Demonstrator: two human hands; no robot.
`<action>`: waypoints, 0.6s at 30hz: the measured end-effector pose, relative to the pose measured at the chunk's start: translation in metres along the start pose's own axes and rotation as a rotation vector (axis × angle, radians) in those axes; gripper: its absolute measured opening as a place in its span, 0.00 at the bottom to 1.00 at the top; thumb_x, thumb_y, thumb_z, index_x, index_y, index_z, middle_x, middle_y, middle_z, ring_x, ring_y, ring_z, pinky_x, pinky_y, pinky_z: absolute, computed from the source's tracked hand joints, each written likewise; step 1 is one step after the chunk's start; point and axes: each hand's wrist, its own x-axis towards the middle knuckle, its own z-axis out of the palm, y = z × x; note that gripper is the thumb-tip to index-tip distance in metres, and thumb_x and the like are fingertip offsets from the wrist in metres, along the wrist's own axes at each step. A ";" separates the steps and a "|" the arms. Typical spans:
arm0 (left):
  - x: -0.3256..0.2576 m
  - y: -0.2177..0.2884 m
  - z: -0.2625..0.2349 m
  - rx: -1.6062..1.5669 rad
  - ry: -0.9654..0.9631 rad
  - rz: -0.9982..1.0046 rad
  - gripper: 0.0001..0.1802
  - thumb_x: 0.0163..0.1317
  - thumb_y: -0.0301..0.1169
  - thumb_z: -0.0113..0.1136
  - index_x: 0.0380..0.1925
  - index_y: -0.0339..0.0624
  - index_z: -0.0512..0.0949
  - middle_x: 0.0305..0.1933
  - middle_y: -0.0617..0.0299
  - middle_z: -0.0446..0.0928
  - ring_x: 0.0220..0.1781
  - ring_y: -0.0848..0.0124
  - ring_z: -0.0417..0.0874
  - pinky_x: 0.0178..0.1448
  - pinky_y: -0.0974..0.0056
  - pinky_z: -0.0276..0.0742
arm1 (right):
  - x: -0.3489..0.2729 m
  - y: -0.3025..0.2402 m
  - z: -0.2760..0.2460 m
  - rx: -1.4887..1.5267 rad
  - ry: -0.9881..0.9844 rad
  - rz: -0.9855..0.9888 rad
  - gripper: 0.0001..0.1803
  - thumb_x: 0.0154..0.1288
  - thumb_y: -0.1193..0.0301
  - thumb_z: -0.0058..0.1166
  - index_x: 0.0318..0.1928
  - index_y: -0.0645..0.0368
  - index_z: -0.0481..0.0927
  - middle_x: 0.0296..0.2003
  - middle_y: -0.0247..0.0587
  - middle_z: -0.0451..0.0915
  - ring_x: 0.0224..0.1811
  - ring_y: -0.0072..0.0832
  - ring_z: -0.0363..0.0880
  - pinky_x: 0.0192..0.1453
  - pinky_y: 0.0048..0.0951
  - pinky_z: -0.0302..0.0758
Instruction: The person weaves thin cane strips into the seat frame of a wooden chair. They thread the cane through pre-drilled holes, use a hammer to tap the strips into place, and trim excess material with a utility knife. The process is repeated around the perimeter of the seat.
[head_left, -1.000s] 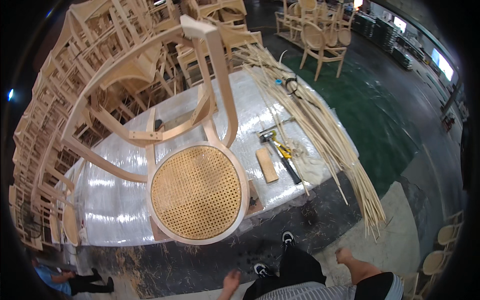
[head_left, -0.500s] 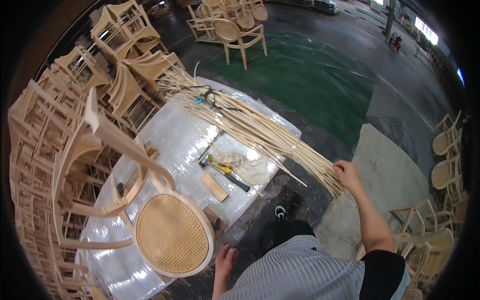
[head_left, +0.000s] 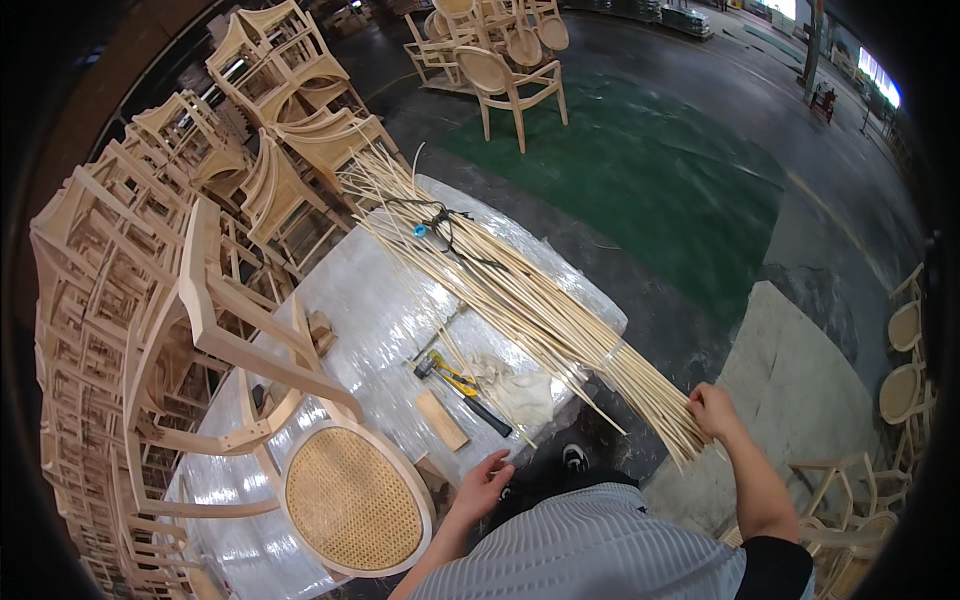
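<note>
A long bundle of pale rattan canes (head_left: 540,300) lies slantwise over the plastic-wrapped table (head_left: 350,290), its near end jutting past the table's edge. My right hand (head_left: 712,410) is closed at that jutting end, fingers curled against the outer canes; how many it grips is hidden. Black ties (head_left: 445,218) and a small blue ring (head_left: 419,231) sit on the far part of the bundle. My left hand (head_left: 482,485) hovers by the near table edge, empty, with fingers apart. Close to it are a hammer (head_left: 480,405), a yellow-handled tool (head_left: 458,382), a wooden block (head_left: 441,420) and a crumpled cloth (head_left: 520,390).
A wooden chair frame with a woven cane oval (head_left: 355,498) lies tipped on the table's left. Stacked chair frames (head_left: 90,330) crowd the left side. More chairs stand at the back (head_left: 515,95) and right (head_left: 902,390). Green sheeting (head_left: 640,180) covers floor behind the table.
My left hand has risen and moved right toward the table edge. My right hand stays at the canes' near end. The whole view has shifted slightly.
</note>
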 end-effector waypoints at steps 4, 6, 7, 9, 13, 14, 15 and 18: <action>0.011 0.005 0.007 0.066 -0.080 0.006 0.27 0.77 0.40 0.63 0.72 0.43 0.75 0.52 0.60 0.86 0.49 0.73 0.84 0.56 0.65 0.81 | -0.018 0.015 -0.020 -0.043 0.055 -0.016 0.07 0.63 0.73 0.65 0.39 0.64 0.84 0.35 0.53 0.86 0.40 0.51 0.85 0.45 0.46 0.79; 0.017 0.003 0.009 0.072 -0.108 0.008 0.27 0.77 0.40 0.63 0.72 0.43 0.75 0.51 0.60 0.86 0.49 0.73 0.84 0.56 0.65 0.81 | -0.035 0.037 -0.031 -0.127 0.072 0.016 0.07 0.63 0.74 0.66 0.39 0.63 0.83 0.35 0.53 0.86 0.39 0.52 0.85 0.44 0.46 0.79; 0.020 0.001 0.010 0.073 -0.117 0.000 0.27 0.77 0.40 0.64 0.72 0.43 0.75 0.51 0.60 0.86 0.49 0.74 0.84 0.55 0.65 0.81 | -0.044 0.046 -0.035 -0.145 0.064 0.067 0.07 0.63 0.74 0.66 0.39 0.63 0.83 0.36 0.54 0.86 0.40 0.52 0.85 0.44 0.46 0.79; 0.019 -0.001 0.009 0.102 -0.130 0.002 0.27 0.77 0.41 0.63 0.71 0.43 0.75 0.51 0.59 0.86 0.49 0.73 0.85 0.56 0.65 0.81 | -0.062 0.065 -0.041 -0.133 0.051 0.123 0.05 0.63 0.76 0.64 0.38 0.63 0.82 0.34 0.53 0.85 0.37 0.49 0.84 0.41 0.46 0.78; -0.022 -0.014 -0.003 0.216 -0.159 -0.019 0.27 0.77 0.42 0.63 0.70 0.43 0.76 0.53 0.54 0.87 0.52 0.67 0.87 0.58 0.61 0.82 | -0.128 0.144 -0.069 -0.133 0.124 0.293 0.05 0.64 0.80 0.58 0.41 0.64 0.82 0.32 0.52 0.83 0.33 0.45 0.79 0.38 0.45 0.76; -0.036 -0.021 -0.010 0.243 -0.163 -0.032 0.27 0.76 0.43 0.62 0.69 0.43 0.77 0.54 0.53 0.87 0.53 0.65 0.88 0.59 0.60 0.82 | -0.153 0.170 -0.080 -0.088 0.180 0.335 0.07 0.64 0.81 0.56 0.42 0.64 0.83 0.32 0.51 0.83 0.32 0.44 0.78 0.38 0.45 0.76; -0.057 -0.017 -0.018 0.374 -0.149 -0.193 0.27 0.77 0.42 0.62 0.70 0.42 0.77 0.57 0.54 0.86 0.56 0.67 0.87 0.61 0.60 0.81 | -0.180 0.190 -0.089 -0.282 0.146 0.379 0.09 0.62 0.80 0.56 0.43 0.65 0.84 0.34 0.56 0.83 0.37 0.52 0.81 0.42 0.47 0.77; -0.109 -0.047 -0.043 0.378 -0.164 -0.471 0.27 0.75 0.43 0.62 0.69 0.43 0.78 0.60 0.50 0.86 0.60 0.61 0.88 0.64 0.57 0.81 | -0.282 0.246 -0.141 -0.532 0.252 0.662 0.11 0.65 0.77 0.54 0.45 0.64 0.86 0.43 0.61 0.85 0.47 0.62 0.84 0.51 0.55 0.78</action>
